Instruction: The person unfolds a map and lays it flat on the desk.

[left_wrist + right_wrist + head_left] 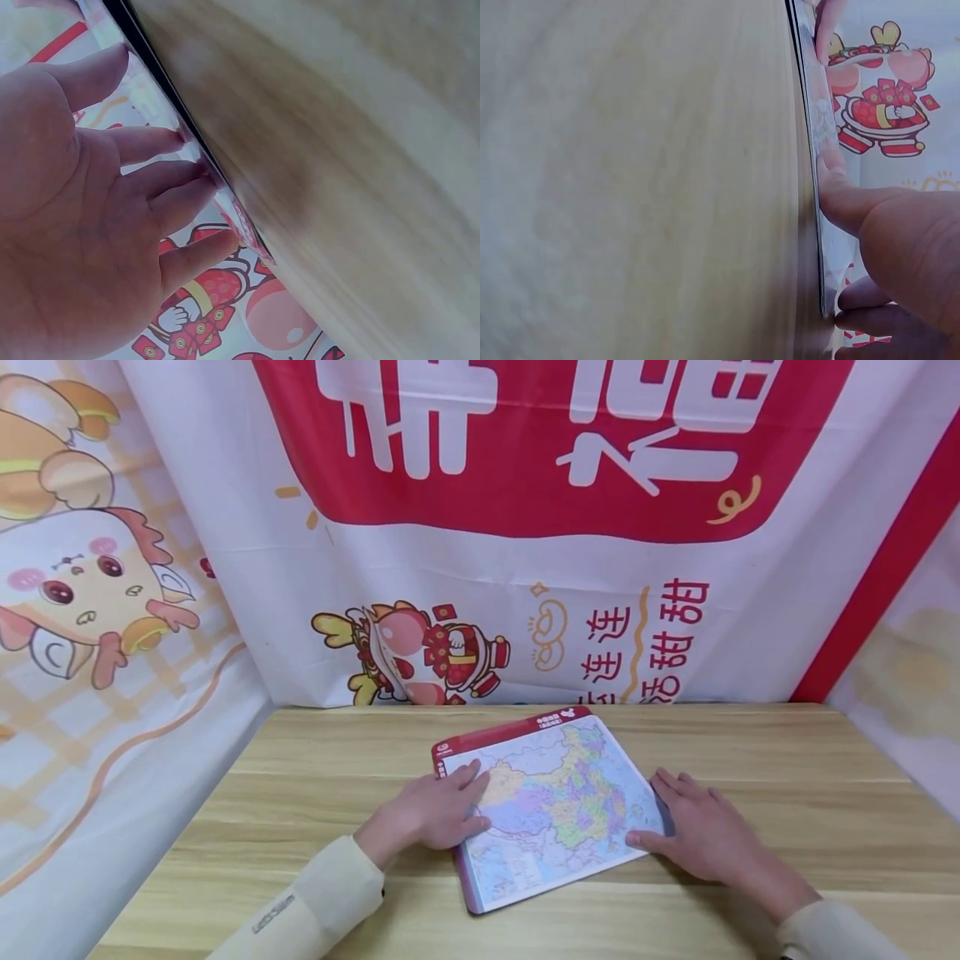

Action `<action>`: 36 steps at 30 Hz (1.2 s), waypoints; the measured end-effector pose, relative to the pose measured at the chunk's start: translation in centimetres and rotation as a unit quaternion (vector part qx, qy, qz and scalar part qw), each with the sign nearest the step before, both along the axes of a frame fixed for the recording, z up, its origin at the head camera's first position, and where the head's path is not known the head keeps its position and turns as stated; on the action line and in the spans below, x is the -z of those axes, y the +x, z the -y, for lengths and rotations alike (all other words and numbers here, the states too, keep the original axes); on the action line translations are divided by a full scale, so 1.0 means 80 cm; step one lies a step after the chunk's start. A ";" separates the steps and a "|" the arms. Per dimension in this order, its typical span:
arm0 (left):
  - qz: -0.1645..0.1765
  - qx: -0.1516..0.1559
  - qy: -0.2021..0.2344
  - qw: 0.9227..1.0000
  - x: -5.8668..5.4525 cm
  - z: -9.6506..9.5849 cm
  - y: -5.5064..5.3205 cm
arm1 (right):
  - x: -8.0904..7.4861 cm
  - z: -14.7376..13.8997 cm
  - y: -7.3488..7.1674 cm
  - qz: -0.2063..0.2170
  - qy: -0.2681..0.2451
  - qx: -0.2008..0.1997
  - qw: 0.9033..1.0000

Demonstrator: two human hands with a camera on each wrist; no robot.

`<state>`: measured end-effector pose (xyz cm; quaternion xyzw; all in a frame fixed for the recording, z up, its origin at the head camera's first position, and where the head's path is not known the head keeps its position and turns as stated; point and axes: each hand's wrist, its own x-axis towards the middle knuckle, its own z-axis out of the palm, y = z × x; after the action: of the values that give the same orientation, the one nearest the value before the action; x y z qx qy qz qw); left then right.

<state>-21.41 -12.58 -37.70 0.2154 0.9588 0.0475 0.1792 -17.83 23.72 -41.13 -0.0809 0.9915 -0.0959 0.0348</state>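
Note:
A flat board printed with a colourful map lies slantwise on the wooden table, a red strip along its far edge. My left hand rests on the left part of the map, fingers spread; the left wrist view shows the fingertips touching its surface. At the right edge is my right hand. Its thumb lies on the map near the lower right corner, while the other fingers reach along the outer side. Seen nearly edge-on in the right wrist view, the board looks thin, with a dark underside.
Bare wood tabletop surrounds the board. A white cloth with a red panel and cartoon figures hangs behind the table's far edge. More printed cloth hangs on the left side.

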 end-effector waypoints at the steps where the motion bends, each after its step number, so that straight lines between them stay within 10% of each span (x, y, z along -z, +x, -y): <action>1: 0.000 0.000 -0.001 1.000 -0.001 0.000 0.001 | -0.001 -0.001 -0.002 -0.004 0.002 -0.001 1.000; 19: 0.007 0.017 -0.007 1.000 -0.015 0.000 0.007 | -0.005 -0.006 -0.003 -0.008 0.003 0.003 1.000; 36: 0.037 0.034 0.058 0.997 -0.014 -0.015 -0.045 | -0.011 0.037 0.031 0.026 -0.042 0.018 0.999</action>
<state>-25.01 -11.34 -36.61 0.2560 0.9391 0.1051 0.2036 -15.38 20.80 -40.25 -0.0623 0.9866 -0.1403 0.0552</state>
